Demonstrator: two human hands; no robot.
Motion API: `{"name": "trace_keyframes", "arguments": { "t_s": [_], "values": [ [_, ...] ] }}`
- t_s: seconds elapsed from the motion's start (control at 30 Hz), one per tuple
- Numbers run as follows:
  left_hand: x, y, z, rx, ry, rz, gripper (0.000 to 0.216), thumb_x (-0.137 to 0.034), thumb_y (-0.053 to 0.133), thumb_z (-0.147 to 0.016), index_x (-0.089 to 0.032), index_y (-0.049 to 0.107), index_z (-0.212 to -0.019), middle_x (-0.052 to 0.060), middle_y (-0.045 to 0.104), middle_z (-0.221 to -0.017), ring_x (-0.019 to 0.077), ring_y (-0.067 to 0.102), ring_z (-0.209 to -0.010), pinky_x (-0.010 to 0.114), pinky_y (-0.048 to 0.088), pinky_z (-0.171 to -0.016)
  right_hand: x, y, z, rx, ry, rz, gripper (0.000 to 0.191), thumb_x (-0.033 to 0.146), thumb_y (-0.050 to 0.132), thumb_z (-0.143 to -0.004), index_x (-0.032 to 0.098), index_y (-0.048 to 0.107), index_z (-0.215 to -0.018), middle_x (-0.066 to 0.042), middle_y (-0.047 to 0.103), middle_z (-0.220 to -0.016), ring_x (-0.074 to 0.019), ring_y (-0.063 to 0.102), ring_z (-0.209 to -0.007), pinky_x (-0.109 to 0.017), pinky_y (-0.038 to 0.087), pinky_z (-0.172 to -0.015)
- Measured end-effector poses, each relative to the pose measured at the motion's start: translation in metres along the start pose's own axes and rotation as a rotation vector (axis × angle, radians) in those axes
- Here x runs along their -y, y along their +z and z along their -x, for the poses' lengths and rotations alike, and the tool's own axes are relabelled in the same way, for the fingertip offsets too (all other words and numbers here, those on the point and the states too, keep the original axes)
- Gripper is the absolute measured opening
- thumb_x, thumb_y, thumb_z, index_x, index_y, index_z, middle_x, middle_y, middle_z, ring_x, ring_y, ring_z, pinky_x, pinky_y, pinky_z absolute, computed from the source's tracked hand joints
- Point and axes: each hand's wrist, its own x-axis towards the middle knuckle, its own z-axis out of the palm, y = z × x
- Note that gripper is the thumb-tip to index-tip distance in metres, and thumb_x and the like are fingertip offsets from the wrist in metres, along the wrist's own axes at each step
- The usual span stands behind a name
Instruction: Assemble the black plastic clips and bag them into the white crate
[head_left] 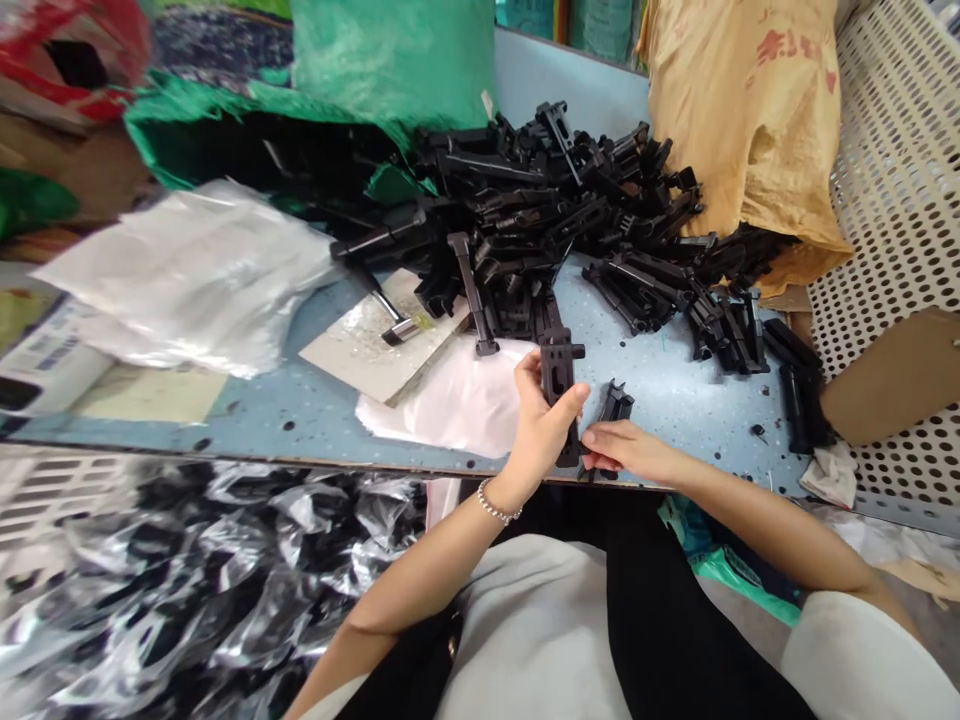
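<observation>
My left hand (538,425) is wrapped round a long black plastic part (557,372) with slots and a short peg jutting out near its top. It holds the part upright just above the table's front edge. Beside its lower end, the fingers of my right hand (630,450) are pinched together; whatever sits between them is too small and hidden to name. A smaller black plastic piece (616,402) with pronged ends lies on the table just behind my right fingers.
A big heap of black plastic parts (525,200) covers the back of the blue table (255,430). A green sack (390,70) and a yellow sack (742,120) stand behind. White plastic bags (210,270) and a tile-like board (375,345) lie left. Plastic-wrapped items (225,590) fill the lower left.
</observation>
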Motion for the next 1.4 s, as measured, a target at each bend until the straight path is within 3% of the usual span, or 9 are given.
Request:
{"name": "trace_keyframes", "arguments": {
  "t_s": [0.07, 0.23, 0.43, 0.6, 0.77, 0.9, 1.07, 1.17, 1.4],
  "values": [
    [0.021, -0.007, -0.006, 0.002, 0.006, -0.085, 0.053, -0.051, 0.072, -0.085, -0.023, 0.044, -0.12, 0.002, 0.063, -0.099, 0.0158, 0.066, -0.08, 0.031, 0.058, -0.076, -0.009, -0.029, -0.015, -0.117, -0.057, 0.182, 0.051, 0.055, 0.035, -0.106, 0.018, 0.067, -0.092, -0.003, 0.063, -0.076, -0.0165, 0.058, -0.069, -0.032, 0.048, -0.066],
    [0.078, -0.003, -0.01, 0.071, 0.175, -0.498, 0.041, -0.04, 0.052, -0.099, -0.017, 0.051, -0.133, 0.017, 0.059, -0.137, 0.0304, 0.05, -0.138, 0.055, 0.038, -0.118, -0.032, -0.135, -0.071, -0.951, -0.273, 0.923, 0.035, 0.035, 0.052, -0.104, 0.011, 0.063, -0.126, -0.021, 0.062, -0.124, -0.0312, 0.051, -0.119, -0.052, 0.037, -0.101],
    [0.098, 0.006, -0.01, 0.089, 0.414, -0.805, 0.05, -0.039, 0.049, -0.1, -0.016, 0.048, -0.144, 0.023, 0.042, -0.157, 0.0364, 0.03, -0.152, 0.065, 0.024, -0.123, -0.04, -0.197, -0.088, -0.997, -0.282, 0.986, 0.029, 0.032, 0.058, -0.101, 0.005, 0.068, -0.1, -0.017, 0.062, -0.097, -0.0238, 0.05, -0.099, -0.04, 0.041, -0.086],
    [0.056, 0.01, -0.017, 0.181, 0.347, -0.396, 0.07, -0.059, 0.052, -0.098, -0.028, 0.029, -0.157, 0.015, 0.035, -0.163, 0.0294, 0.034, -0.153, 0.052, 0.03, -0.125, -0.019, -0.113, -0.033, -1.043, -0.409, 0.892, 0.025, 0.03, 0.05, -0.105, 0.013, 0.064, -0.116, -0.017, 0.06, -0.106, -0.0286, 0.052, -0.101, -0.046, 0.044, -0.09],
    [0.02, 0.021, 0.001, 0.237, 0.137, -0.02, 0.082, -0.061, 0.058, -0.095, -0.031, 0.019, -0.16, 0.012, 0.049, -0.151, 0.025, 0.062, -0.125, 0.04, 0.053, -0.105, 0.004, -0.01, 0.016, -0.812, -0.542, 0.647, 0.021, 0.028, 0.044, -0.106, 0.023, 0.059, -0.12, -0.01, 0.062, -0.106, -0.0261, 0.056, -0.101, -0.044, 0.047, -0.089],
    [0.017, 0.013, 0.03, 0.33, 0.09, -0.097, 0.081, -0.054, 0.061, -0.095, -0.031, 0.021, -0.162, 0.012, 0.053, -0.149, 0.0272, 0.064, -0.12, 0.04, 0.058, -0.096, 0.008, -0.013, 0.015, -0.955, -0.492, 0.581, 0.022, 0.036, 0.037, -0.107, 0.025, 0.056, -0.104, -0.008, 0.06, -0.096, -0.0263, 0.055, -0.094, -0.045, 0.044, -0.086],
    [0.024, 0.006, 0.039, 0.299, 0.227, -0.239, 0.078, -0.047, 0.065, -0.093, -0.03, 0.029, -0.16, 0.01, 0.04, -0.162, 0.0298, 0.047, -0.143, 0.043, 0.05, -0.111, 0.012, -0.021, 0.001, -0.803, -0.318, 0.388, 0.029, 0.045, 0.037, -0.107, 0.025, 0.052, -0.092, -0.004, 0.057, -0.087, -0.0222, 0.054, -0.085, -0.039, 0.045, -0.08],
    [0.02, 0.003, 0.033, 0.219, 0.157, -0.188, 0.076, -0.045, 0.066, -0.092, -0.029, 0.032, -0.159, 0.011, 0.05, -0.155, 0.0295, 0.055, -0.135, 0.041, 0.055, -0.104, 0.009, -0.009, 0.005, -0.7, -0.228, 0.276, 0.034, 0.049, 0.032, -0.109, 0.024, 0.053, -0.097, -0.001, 0.058, -0.086, -0.0193, 0.056, -0.08, -0.034, 0.045, -0.075],
    [-0.006, 0.004, 0.025, 0.157, -0.117, 0.009, 0.049, -0.042, 0.058, -0.095, -0.024, 0.054, -0.14, 0.006, 0.072, -0.115, 0.022, 0.073, -0.089, 0.037, 0.062, -0.083, -0.02, 0.025, 0.023, -0.746, -0.856, 1.161, 0.028, 0.042, 0.05, -0.105, 0.023, 0.062, -0.089, -0.002, 0.063, -0.086, -0.0202, 0.045, -0.086, -0.038, 0.035, -0.085]
  ]
}}
